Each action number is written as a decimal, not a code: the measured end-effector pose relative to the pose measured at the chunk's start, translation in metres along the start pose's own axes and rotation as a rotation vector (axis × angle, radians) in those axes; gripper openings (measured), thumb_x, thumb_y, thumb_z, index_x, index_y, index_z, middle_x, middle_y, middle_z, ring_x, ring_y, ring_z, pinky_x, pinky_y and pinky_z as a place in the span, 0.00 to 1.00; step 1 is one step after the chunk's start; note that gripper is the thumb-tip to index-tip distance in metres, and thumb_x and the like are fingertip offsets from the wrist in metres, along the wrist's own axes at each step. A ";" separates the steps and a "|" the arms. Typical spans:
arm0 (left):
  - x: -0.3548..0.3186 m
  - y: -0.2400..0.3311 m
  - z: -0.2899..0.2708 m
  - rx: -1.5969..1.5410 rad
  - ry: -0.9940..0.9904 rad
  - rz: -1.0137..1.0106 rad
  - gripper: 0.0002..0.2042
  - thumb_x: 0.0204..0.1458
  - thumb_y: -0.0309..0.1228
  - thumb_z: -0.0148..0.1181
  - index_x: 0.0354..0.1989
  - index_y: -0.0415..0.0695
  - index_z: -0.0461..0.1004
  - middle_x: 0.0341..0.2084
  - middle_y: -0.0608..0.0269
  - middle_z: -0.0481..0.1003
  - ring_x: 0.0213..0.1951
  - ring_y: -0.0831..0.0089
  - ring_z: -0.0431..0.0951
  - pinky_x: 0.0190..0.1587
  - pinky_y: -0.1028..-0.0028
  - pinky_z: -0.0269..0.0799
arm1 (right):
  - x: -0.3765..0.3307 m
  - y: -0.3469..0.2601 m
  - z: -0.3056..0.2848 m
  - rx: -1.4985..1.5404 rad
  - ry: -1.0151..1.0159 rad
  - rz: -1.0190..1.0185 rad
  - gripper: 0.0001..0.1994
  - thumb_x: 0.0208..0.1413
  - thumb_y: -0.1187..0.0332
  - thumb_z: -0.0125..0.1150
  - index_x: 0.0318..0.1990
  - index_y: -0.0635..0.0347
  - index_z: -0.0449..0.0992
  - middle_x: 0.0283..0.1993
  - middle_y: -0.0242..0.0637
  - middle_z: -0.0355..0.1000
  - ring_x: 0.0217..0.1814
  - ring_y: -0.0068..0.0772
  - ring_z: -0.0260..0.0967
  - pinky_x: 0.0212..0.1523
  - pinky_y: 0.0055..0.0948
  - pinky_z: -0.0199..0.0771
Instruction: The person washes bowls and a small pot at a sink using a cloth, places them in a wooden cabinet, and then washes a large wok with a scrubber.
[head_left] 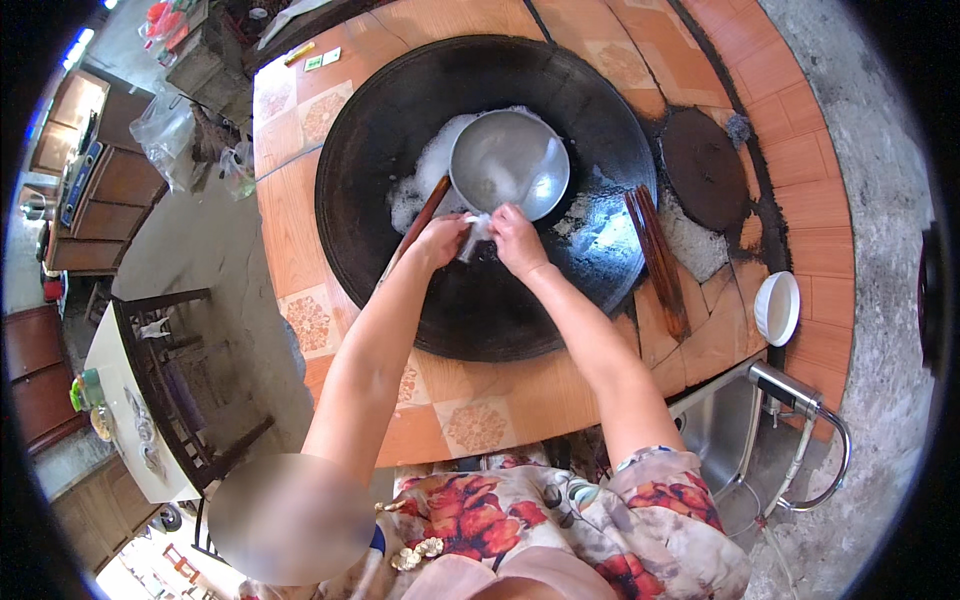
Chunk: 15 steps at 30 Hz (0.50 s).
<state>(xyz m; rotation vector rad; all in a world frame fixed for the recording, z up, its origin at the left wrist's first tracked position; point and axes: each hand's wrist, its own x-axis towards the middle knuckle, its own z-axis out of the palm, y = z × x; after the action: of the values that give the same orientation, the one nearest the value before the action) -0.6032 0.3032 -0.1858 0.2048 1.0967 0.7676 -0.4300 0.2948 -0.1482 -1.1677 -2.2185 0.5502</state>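
Observation:
Over the near half of a big black wok (380,120), my two hands meet at a small, crumpled, whitish piece (479,228), thin like plastic or wet cloth; I cannot tell which. My left hand (443,240) pinches its left side with closed fingers. My right hand (516,240) grips the other side, close to the rim of a round metal bowl (505,150). Cloudy liquid fills the bowl, which sits in the wok amid white foam (408,203). A brown wooden handle (428,212) slants up beside my left hand, its lower end partly hidden by my forearm.
Several long dark brown sticks (657,262) lie across the wok's right rim. Right of the wok are a round dark lid (705,168), a white bowl (777,308) tilted on its side, and a metal sink (715,425) with a tap (785,388). A table (130,400) stands at left.

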 end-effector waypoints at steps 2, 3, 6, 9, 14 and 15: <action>-0.023 0.014 0.007 0.263 -0.063 -0.002 0.13 0.60 0.35 0.50 0.34 0.37 0.73 0.26 0.62 0.74 0.25 0.70 0.74 0.29 0.72 0.72 | -0.013 0.013 -0.016 -0.082 -0.186 0.013 0.04 0.39 0.80 0.57 0.24 0.62 0.76 0.35 0.42 0.69 0.41 0.47 0.67 0.42 0.37 0.71; -0.036 0.019 0.008 0.413 -0.054 -0.027 0.15 0.60 0.38 0.51 0.32 0.36 0.73 0.23 0.63 0.73 0.23 0.71 0.73 0.26 0.72 0.71 | -0.015 0.014 -0.022 -0.045 -0.193 0.123 0.03 0.39 0.79 0.58 0.23 0.61 0.76 0.34 0.42 0.70 0.40 0.47 0.68 0.42 0.37 0.71; -0.051 0.026 -0.003 0.820 0.028 0.051 0.20 0.58 0.44 0.53 0.27 0.36 0.73 0.19 0.60 0.73 0.20 0.70 0.73 0.23 0.67 0.70 | -0.009 0.022 -0.037 0.024 -0.129 0.355 0.04 0.38 0.75 0.60 0.24 0.60 0.80 0.30 0.45 0.74 0.36 0.48 0.72 0.39 0.39 0.73; -0.068 0.018 -0.010 1.293 0.284 0.340 0.20 0.56 0.41 0.55 0.24 0.33 0.73 0.16 0.51 0.74 0.25 0.62 0.78 0.29 0.61 0.73 | 0.007 0.036 -0.049 0.143 0.025 0.517 0.04 0.40 0.70 0.64 0.24 0.61 0.79 0.28 0.43 0.74 0.35 0.44 0.73 0.38 0.37 0.72; -0.109 0.008 0.000 1.601 0.545 0.748 0.13 0.53 0.35 0.56 0.34 0.35 0.68 0.27 0.45 0.75 0.34 0.52 0.79 0.36 0.60 0.75 | 0.034 0.036 -0.031 -0.047 0.131 0.381 0.07 0.41 0.72 0.64 0.30 0.63 0.77 0.34 0.45 0.72 0.38 0.47 0.71 0.39 0.37 0.71; -0.108 0.003 -0.001 1.625 0.591 0.733 0.13 0.53 0.35 0.56 0.36 0.35 0.67 0.28 0.45 0.75 0.34 0.51 0.79 0.37 0.61 0.75 | 0.040 0.035 -0.015 -0.038 0.144 0.360 0.07 0.42 0.73 0.63 0.31 0.64 0.77 0.36 0.47 0.72 0.40 0.49 0.71 0.41 0.38 0.71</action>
<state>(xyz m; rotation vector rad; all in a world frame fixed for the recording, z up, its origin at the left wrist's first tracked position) -0.6310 0.2347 -0.1066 1.9206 2.0522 0.3583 -0.4174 0.3480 -0.1457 -1.5895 -1.9150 0.5473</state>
